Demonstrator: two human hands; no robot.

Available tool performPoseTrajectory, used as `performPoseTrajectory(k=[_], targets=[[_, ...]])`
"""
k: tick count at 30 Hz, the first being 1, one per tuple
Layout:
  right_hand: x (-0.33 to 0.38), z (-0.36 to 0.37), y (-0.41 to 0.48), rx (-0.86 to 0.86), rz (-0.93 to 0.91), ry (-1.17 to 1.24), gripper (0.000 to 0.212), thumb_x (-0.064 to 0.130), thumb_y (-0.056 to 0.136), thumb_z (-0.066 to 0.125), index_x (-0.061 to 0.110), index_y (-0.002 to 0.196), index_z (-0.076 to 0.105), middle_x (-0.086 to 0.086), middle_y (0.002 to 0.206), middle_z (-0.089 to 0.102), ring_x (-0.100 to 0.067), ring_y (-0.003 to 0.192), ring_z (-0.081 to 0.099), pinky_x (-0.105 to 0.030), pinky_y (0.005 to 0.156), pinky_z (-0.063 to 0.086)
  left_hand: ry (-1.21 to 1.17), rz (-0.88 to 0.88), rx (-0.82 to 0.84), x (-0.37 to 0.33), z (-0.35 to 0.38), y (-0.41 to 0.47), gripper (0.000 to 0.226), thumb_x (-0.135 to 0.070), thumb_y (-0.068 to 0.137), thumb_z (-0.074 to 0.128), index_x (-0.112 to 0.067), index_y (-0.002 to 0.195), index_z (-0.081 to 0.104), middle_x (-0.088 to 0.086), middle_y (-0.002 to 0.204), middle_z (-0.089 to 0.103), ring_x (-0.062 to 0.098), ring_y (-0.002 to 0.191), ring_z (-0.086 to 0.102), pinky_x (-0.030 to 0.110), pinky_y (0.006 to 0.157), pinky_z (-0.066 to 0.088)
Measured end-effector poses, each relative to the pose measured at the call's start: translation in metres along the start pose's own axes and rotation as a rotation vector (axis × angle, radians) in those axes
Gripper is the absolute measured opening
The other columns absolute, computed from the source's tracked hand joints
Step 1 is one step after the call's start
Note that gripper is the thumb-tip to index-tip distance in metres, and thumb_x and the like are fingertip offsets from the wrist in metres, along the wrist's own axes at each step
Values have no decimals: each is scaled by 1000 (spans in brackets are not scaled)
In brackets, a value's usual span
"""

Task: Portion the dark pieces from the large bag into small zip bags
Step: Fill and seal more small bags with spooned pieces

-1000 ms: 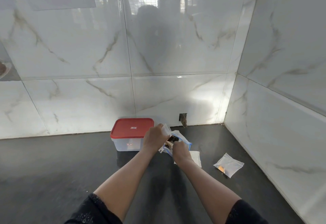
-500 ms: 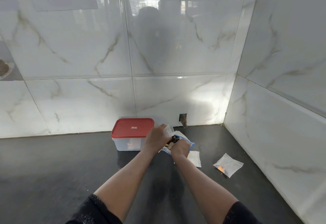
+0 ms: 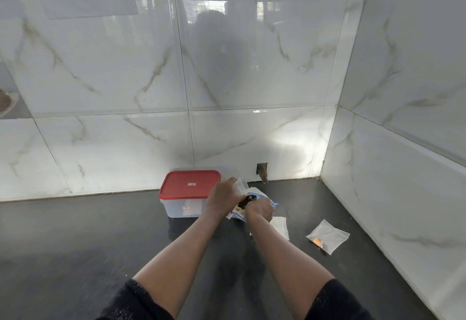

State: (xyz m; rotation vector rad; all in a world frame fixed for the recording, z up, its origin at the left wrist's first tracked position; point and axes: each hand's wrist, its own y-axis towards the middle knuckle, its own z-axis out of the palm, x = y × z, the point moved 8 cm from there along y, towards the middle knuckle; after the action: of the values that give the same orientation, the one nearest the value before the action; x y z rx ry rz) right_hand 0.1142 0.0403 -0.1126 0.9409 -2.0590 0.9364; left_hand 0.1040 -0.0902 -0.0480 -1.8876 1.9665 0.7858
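A large clear bag (image 3: pixel 254 192) with a blue zip edge lies open on the dark counter, right of the box. Dark pieces (image 3: pixel 245 201) show in its mouth. My left hand (image 3: pixel 223 197) grips a small clear zip bag (image 3: pixel 239 184) just above the large bag. My right hand (image 3: pixel 259 210) is curled at the large bag's mouth, fingers among the dark pieces; what it holds is hidden. A flat small bag (image 3: pixel 281 226) lies under my right wrist. Another small zip bag (image 3: pixel 327 236) holding something orange lies further right.
A clear plastic box with a red lid (image 3: pixel 189 184) stands left of my hands near the back wall. Tiled walls close the counter at the back and on the right. A small hole (image 3: pixel 262 171) sits low in the back wall.
My right hand has moved a little up toward the large bag's mouth. The left hand has kept its hold on the small bag.
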Motion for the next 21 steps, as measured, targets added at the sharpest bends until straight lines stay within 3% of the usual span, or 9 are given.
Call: performPoseTrajectory(k=[7,11,16,21], targets=[[5,4,4,46,-161,-166,25,0,94,44,-1,114,58,-14,119,60,-28,110,60,-31,86,49,-15,-20,-4,7,-5,3,37,-25,77,65,-7,109,56,16,97,65,35,97,57,35,75,43],[6,8,1,78,-160,-143,21,1,94,46,-1,109,60,-15,118,61,-29,109,60,-31,86,49,-26,-8,-5,7,-5,3,37,-24,77,66,-8,109,58,14,96,67,34,95,59,33,75,44],[2,10,4,93,-17,16,23,5,94,50,-1,113,61,-15,122,60,-28,114,58,-31,93,47,-20,37,15,3,-1,3,33,-29,77,67,-7,100,59,15,91,67,35,90,59,34,71,42],[-9,30,13,122,212,444,10,1,92,47,3,97,55,-14,115,62,-35,100,62,-46,89,53,-38,54,-1,1,-3,3,36,-28,78,68,-5,104,59,16,91,67,33,88,59,30,66,36]])
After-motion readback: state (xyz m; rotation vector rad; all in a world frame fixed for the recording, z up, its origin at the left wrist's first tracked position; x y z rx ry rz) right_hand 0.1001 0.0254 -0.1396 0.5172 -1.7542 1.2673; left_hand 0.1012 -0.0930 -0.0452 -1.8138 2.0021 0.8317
